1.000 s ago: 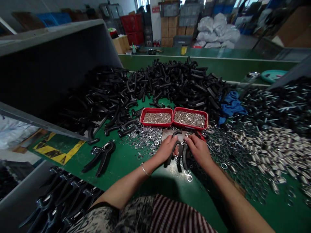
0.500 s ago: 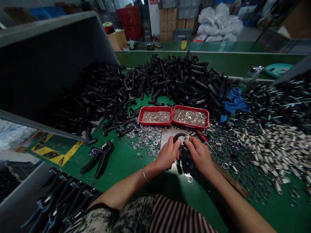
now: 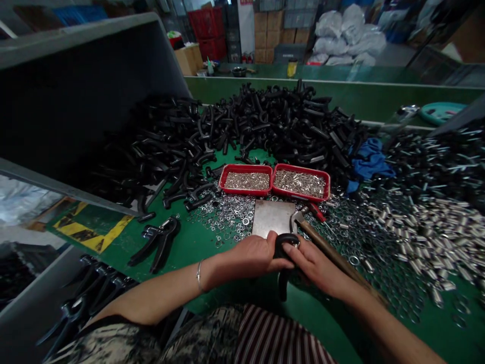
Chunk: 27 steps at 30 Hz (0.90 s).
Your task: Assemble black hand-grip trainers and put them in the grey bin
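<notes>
My left hand (image 3: pixel 257 254) is closed around a black curved handle piece (image 3: pixel 283 244), held up in front of my body. From the other side my right hand (image 3: pixel 317 264) pinches the same piece, thumb and fingers near a small shiny metal spot on it. The lower end of the piece hangs below both hands; its middle is hidden by fingers. Just beyond the hands lies a flat metal plate (image 3: pixel 273 217). A wooden-handled hammer (image 3: pixel 333 251) rests to the right, its head on the plate's edge.
Two red trays (image 3: pixel 245 192) of small metal pins stand behind the plate. Black handle pieces (image 3: pixel 265 116) are heaped behind them. Washers (image 3: pixel 242 221) and metal sleeves (image 3: pixel 424 237) spread over the green table. A V-shaped black assembly (image 3: pixel 161 242) lies left, beside a grey bin (image 3: pixel 159 55).
Both hands have drawn back from the plate toward my body with the handle piece, which is now turned differently. The plate and hammer head have come into view.
</notes>
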Each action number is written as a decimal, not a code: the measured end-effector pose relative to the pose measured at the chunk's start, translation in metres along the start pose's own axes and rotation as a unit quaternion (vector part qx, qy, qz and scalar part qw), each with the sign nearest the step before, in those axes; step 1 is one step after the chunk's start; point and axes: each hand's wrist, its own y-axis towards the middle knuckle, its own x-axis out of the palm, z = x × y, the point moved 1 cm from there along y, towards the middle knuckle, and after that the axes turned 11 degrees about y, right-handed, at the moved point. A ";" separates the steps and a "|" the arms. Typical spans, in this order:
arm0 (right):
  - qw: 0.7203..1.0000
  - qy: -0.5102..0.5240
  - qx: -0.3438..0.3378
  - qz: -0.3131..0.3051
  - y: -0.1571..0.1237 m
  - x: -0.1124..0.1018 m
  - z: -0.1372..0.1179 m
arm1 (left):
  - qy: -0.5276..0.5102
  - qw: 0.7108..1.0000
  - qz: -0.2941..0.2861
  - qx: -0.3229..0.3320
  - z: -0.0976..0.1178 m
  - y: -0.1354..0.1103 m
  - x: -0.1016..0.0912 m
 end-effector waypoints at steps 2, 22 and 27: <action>0.999 -0.027 0.029 0.012 0.009 0.001 0.007 | -0.026 1.000 -0.006 -0.001 -0.009 0.009 0.002; 0.841 -0.505 -0.057 0.186 0.166 -0.130 0.044 | 0.213 0.972 0.101 0.019 -0.069 0.210 -0.046; 0.849 -0.474 -0.087 0.216 0.167 -0.124 0.059 | 0.219 0.969 0.111 0.005 -0.072 0.217 -0.024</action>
